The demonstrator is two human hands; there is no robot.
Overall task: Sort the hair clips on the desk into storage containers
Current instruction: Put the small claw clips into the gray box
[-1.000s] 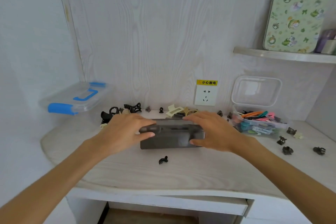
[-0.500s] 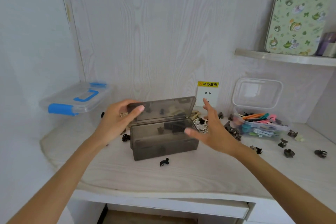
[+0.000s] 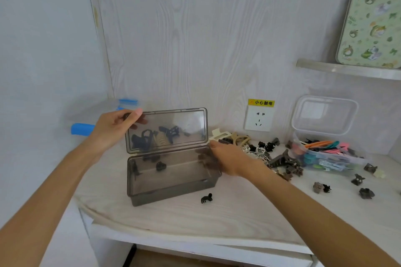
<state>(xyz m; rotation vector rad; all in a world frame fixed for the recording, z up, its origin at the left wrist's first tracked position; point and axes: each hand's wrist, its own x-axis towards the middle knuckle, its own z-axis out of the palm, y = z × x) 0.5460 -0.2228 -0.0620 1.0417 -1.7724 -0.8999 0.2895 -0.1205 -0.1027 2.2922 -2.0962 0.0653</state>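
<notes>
A smoky grey box (image 3: 173,191) stands on the desk (image 3: 217,219) with its hinged lid (image 3: 167,129) raised upright. My left hand (image 3: 115,130) pinches the lid's top left corner. My right hand (image 3: 225,158) grips the box's right end wall. One small dark clip (image 3: 161,166) lies in the box. A small black claw clip (image 3: 206,198) lies on the desk in front of the box. Dark and beige clips (image 3: 156,138) show through the lid. A heap of brown, black and white clips (image 3: 280,158) lies right of my right hand.
A clear tub (image 3: 325,158) of coloured clips sits at the right, its lid (image 3: 324,115) leaning on the wall. Several small dark clips (image 3: 366,193) are scattered near it. A clear box with blue latches (image 3: 86,123) sits at the left. A wall socket (image 3: 258,118) and a shelf (image 3: 347,69) are behind.
The grey box was closed under both hands a second ago. The lid has swung up to upright, my left hand staying at its corner and my right hand moving to the box's right end.
</notes>
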